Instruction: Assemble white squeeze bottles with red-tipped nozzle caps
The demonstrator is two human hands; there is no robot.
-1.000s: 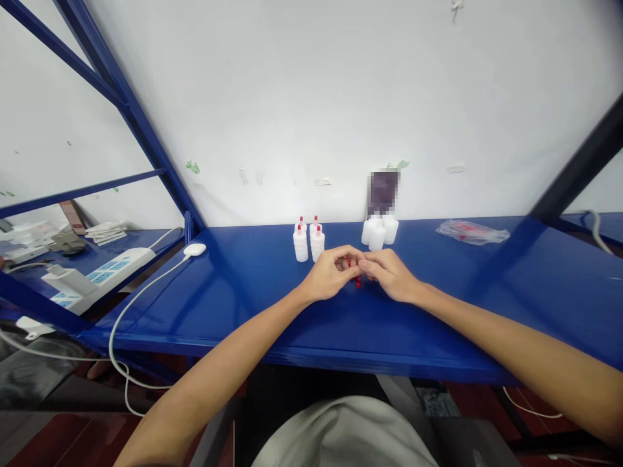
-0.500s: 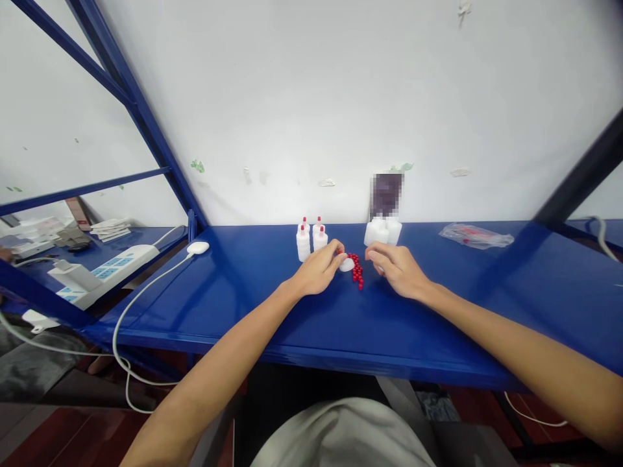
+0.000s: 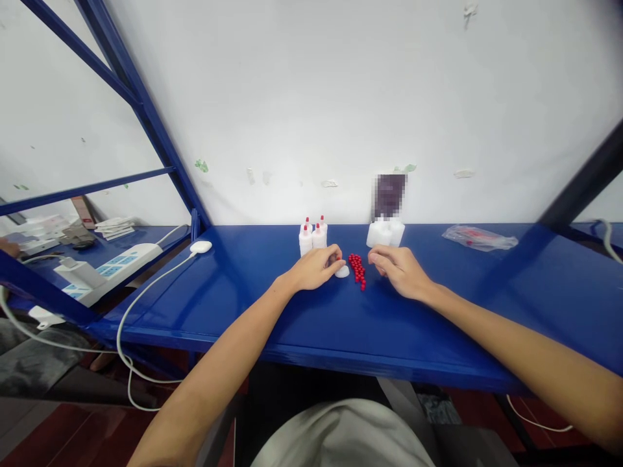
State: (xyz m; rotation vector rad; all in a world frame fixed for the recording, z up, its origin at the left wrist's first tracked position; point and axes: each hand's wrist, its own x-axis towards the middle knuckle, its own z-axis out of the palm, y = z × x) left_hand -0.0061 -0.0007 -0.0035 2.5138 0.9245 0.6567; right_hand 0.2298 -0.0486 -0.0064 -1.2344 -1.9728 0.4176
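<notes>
My left hand (image 3: pixel 318 267) is curled around a red-tipped thing, mostly hidden by the fingers. Beside its fingertips a small white piece (image 3: pixel 342 272) lies on the blue table. To the right of that is a cluster of small red caps (image 3: pixel 357 269). My right hand (image 3: pixel 396 269) is over the table right of the caps, its fingers bent together; what they hold, if anything, is hidden. Behind my left hand stand several white bottles with red tips (image 3: pixel 305 241). White bottles without visible red tips (image 3: pixel 385 233) are behind my right hand.
A clear plastic bag (image 3: pixel 479 237) with something red in it lies at the back right of the blue table (image 3: pixel 233 285). A white device (image 3: pixel 200 247) with a cable rests at the left. Farther left is a white power strip (image 3: pixel 117 263). Blue posts flank the table.
My left hand has shifted slightly left, and the red tip between its fingers shows more. The white piece beside it appears lower and farther left. My right hand has barely moved.
</notes>
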